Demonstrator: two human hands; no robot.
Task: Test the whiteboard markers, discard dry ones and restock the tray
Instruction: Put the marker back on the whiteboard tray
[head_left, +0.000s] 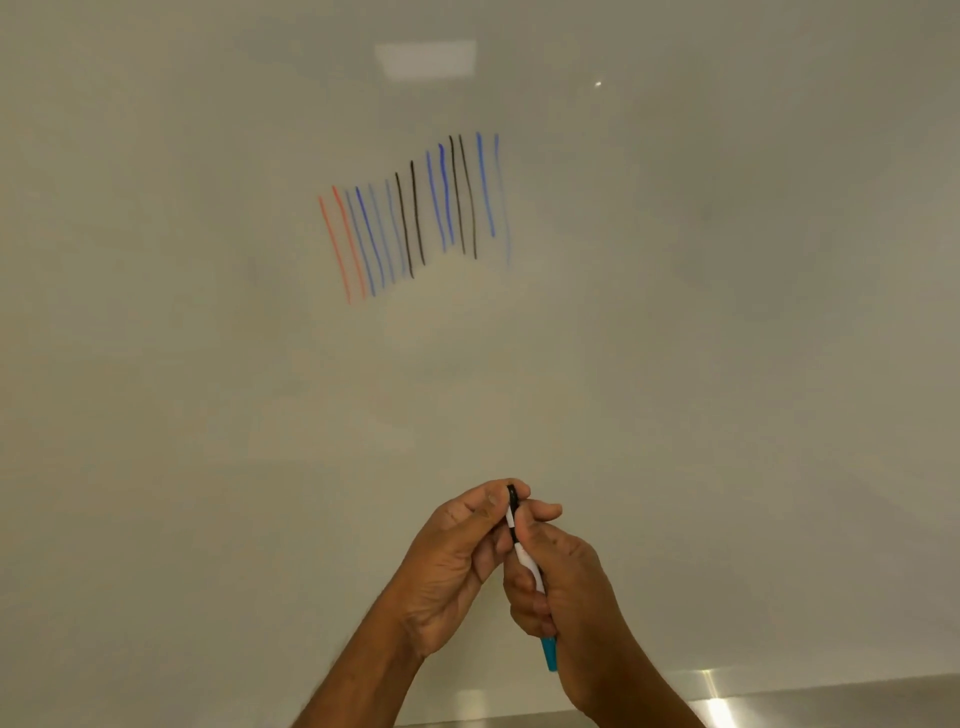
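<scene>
marker (525, 561) low centre, near the whiteboard (208, 364): left hand (452, 566) pinches its black cap, right hand (566, 587) wraps the barrel; suggest moving cap straight along barrel axis, tip off skin.

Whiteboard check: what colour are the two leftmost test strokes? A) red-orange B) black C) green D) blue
A: the two leftmost strokes on the whiteboard are red-orange, with blue strokes starting just to their right.
</scene>
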